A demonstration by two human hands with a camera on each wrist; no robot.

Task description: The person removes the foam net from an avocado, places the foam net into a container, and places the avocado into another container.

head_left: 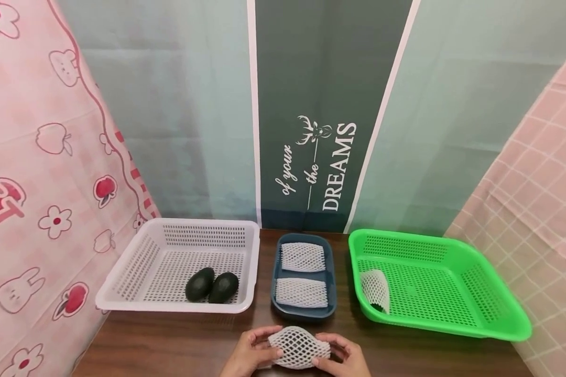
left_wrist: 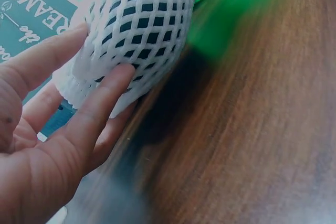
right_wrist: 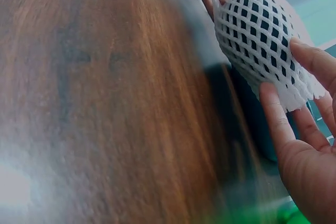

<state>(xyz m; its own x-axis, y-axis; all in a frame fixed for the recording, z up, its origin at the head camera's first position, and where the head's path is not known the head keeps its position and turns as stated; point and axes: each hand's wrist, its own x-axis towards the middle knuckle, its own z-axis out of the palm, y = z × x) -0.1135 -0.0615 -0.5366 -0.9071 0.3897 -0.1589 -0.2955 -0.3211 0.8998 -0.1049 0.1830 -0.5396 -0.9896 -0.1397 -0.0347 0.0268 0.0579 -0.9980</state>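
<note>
Between my two hands, above the table's front, is an avocado in a white foam net sleeve (head_left: 296,346); the dark fruit shows through the mesh in both wrist views. My left hand (head_left: 256,352) pinches the sleeve's left end between thumb and fingers. At its right end, my right hand (head_left: 341,355) pinches the net the same way. Just beyond, a dark blue tray (head_left: 304,313) holds two flattened white foam nets (head_left: 303,257), one in each compartment. Two bare avocados (head_left: 224,287) lie side by side in the white basket (head_left: 179,305) at the left.
To the right stands a green basket (head_left: 445,327) with a net-covered dark item (head_left: 375,289) in its near left corner. The brown wooden table (head_left: 170,340) lies under everything. Printed curtains (head_left: 193,104) hang behind and on both sides.
</note>
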